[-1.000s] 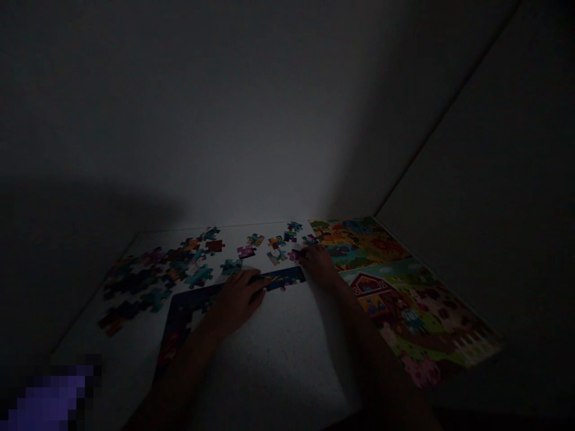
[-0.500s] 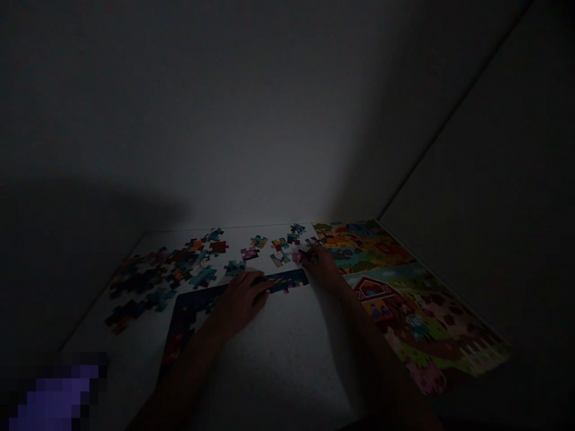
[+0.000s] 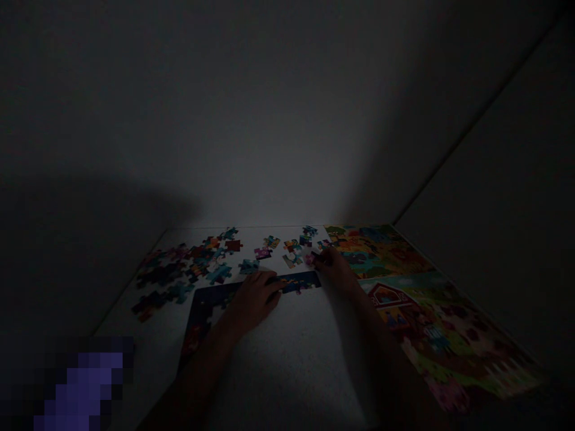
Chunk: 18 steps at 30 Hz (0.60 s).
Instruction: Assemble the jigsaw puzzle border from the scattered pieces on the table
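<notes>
The light is dim. My left hand point(image 3: 257, 299) lies with its fingers stretched over the top strip of a partly joined dark-blue jigsaw puzzle point(image 3: 303, 281). That puzzle forms a corner, with a second strip running down under my left forearm. Just beyond the strip's right end, my right hand point(image 3: 335, 268) has its fingers closed on a small pink and dark puzzle piece point(image 3: 309, 258), partly hidden by the fingertips. Close by lie loose pieces, among them a grey-and-yellow piece point(image 3: 291, 260), a purple piece point(image 3: 263, 252) and a teal piece point(image 3: 248, 266).
A heap of loose puzzle pieces point(image 3: 166, 269) spreads over the left of the white table point(image 3: 287, 353). Two finished puzzles lie at the right: an animal scene point(image 3: 381, 248) behind and a farm scene point(image 3: 444, 335) in front. White walls point(image 3: 269, 149) border the table.
The view has swung slightly left, so everything sits farther right in the picture. Both hands keep nearly the same place on the table; the right still pinches at the same spot.
</notes>
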### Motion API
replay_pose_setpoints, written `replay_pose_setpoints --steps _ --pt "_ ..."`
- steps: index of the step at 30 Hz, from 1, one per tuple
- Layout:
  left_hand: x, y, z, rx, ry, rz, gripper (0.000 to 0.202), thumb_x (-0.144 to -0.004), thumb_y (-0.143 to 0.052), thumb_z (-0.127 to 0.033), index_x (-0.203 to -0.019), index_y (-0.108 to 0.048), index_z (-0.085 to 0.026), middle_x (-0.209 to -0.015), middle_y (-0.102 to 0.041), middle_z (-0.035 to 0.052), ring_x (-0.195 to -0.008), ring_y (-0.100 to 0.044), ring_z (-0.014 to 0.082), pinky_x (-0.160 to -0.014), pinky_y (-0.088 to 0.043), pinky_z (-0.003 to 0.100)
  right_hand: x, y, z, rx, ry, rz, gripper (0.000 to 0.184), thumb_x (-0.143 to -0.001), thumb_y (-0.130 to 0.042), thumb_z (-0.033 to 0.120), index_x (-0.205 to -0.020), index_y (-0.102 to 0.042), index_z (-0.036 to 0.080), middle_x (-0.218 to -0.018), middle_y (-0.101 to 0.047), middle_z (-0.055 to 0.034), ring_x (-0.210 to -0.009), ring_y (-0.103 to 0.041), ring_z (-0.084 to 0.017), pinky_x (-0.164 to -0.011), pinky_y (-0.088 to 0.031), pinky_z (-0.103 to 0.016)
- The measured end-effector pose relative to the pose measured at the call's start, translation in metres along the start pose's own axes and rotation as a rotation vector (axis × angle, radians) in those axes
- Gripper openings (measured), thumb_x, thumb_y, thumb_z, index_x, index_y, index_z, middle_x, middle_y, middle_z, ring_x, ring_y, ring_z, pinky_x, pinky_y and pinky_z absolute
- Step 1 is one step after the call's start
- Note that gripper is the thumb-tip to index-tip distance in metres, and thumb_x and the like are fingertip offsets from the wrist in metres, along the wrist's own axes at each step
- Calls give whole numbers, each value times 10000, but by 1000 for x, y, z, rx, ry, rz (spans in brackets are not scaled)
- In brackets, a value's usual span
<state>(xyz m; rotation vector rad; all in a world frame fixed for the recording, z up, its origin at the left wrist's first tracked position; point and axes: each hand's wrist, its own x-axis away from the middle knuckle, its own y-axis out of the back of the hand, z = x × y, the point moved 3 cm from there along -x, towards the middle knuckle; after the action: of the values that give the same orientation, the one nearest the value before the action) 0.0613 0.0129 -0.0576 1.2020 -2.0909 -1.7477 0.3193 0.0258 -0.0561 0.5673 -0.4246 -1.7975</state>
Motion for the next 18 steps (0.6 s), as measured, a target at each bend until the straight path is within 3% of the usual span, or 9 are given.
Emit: replay_pose_setpoints --steps 8,18 --pt "0 0 -1 -2 -2 0 318 -924 -550 -184 -1208 -665 -269 -1221 -610 65 -1164 -552 241 -1014 -470 442 0 -1 -5 30 -5 9 373 -772 -645 553 -877 -590 199 -753 -661 -26 -675 -592 -189 -591 -417 -287" --pt "-1 0 3 4 -26 29 328 -953 -497 -225 -1235 -660 -263 -1233 -607 77 -1169 -541 248 -1029 -454 456 -1 -1 -4 -52 -13 43 353 -790 -641 440 -1025 -672 178 -782 -700 -41 -716 -637 -197 -657 -482 -304"
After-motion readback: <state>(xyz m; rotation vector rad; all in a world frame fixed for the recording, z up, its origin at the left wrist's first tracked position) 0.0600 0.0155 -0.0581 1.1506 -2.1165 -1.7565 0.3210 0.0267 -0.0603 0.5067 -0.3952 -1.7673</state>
